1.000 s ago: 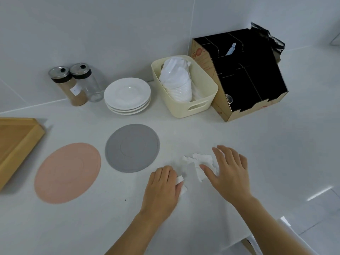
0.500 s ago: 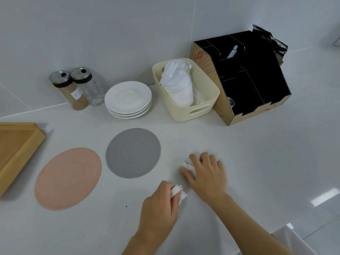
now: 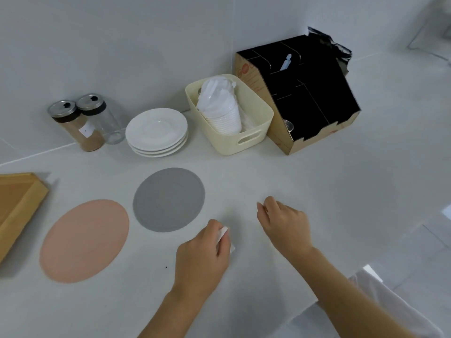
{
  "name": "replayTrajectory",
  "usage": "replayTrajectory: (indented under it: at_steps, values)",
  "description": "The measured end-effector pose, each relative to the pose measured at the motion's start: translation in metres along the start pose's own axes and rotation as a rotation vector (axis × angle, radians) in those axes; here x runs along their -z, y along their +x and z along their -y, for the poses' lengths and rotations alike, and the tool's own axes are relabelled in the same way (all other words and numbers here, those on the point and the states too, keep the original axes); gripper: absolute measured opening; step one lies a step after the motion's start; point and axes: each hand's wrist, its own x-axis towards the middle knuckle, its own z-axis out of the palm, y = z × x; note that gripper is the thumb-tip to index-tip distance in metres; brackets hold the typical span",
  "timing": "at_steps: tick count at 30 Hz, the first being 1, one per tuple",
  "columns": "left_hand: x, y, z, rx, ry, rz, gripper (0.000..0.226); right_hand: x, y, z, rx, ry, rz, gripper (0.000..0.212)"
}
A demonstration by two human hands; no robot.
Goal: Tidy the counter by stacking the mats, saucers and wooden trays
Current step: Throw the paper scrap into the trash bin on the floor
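Mats (image 3: 84, 240) not yet stacked, side by side on the wide pale bench (image 3: 341, 203). Back right, a cardboard organiser box (image 3: 275, 118) with black dividers. Far left, the wooden tray (image 3: 17, 206), cut off by the frame edge. Then the pink mat (image 3: 80, 250), and just beside it but not touching, the grey mat (image 3: 168, 198). Behind them a cream basket (image 3: 246, 140) of white cups, the saucers (image 3: 157, 131) already in a neat pile, and two metal-lidded jars (image 3: 73, 125) touching each other by the wall.

Now the hands. The left hand (image 3: 202, 254) pinches a white paper scrap (image 3: 224, 234) in curled fingers. The right hand (image 3: 285, 223) is curled, knuckles up; whether it grips anything I cannot tell.

The danger, I'd say: those mats lie dead flat, and fingers busy with paper may fumble an edge and just drag a mat along. A careless reach back could also nudge the saucers into the jars.

Writing? Reddish print on the box side and a small white label on the brown jar, neither readable.
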Motion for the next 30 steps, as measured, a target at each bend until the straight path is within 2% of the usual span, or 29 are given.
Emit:
replayTrajectory:
  at_steps: [5, 16, 30]
  values:
    - [-0.017, 0.019, -0.034, -0.132, 0.036, 0.032, 0.029, 0.045, -0.016, -0.03, -0.134, 0.047, -0.036, 0.033]
    - [-0.07, 0.025, -0.172, -0.438, 0.047, 0.103, 0.027, 0.15, -0.081, -0.138, -0.376, 0.004, -0.136, 0.032]
    - [-0.225, -0.033, -0.362, -0.519, -0.055, 0.282, 0.023, 0.219, -0.23, -0.337, -0.616, -0.122, -0.097, 0.033]
